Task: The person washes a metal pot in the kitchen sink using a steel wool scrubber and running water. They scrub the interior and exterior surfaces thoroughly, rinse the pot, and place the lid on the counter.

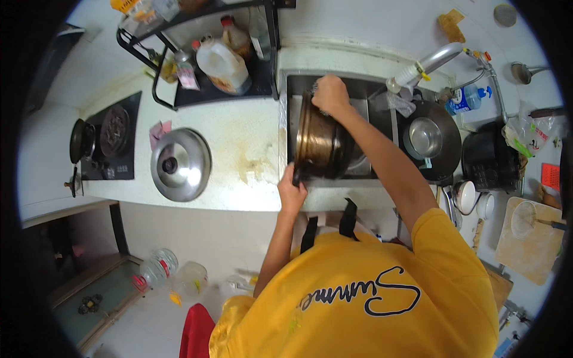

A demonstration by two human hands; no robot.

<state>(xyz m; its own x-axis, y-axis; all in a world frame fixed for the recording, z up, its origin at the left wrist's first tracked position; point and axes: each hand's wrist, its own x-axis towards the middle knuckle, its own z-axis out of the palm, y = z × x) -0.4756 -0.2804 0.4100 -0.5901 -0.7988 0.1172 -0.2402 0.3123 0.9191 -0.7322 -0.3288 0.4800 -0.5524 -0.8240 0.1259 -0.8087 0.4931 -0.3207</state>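
Observation:
A browned metal pot [320, 143] is tipped on its side over the left basin of a steel double sink [291, 129]. At its near left edge, my left hand [292, 190] is closed on the pot's dark handle [297, 173]. My right hand [331, 95] is at the pot's far end, shut on a metal scouring pad [315, 89] that shows beside the fingers. The inside of the pot is hidden from this side. A round steel lid [181, 164] with a black knob lies on the counter to the left.
The faucet [441, 58] reaches over the sink from the far right. In the right basin a wok [436, 121] holds a small metal bowl [424, 138]. A black rack [170, 105] with bottles stands behind the counter. A black rice cooker [490, 156] is right of the sink.

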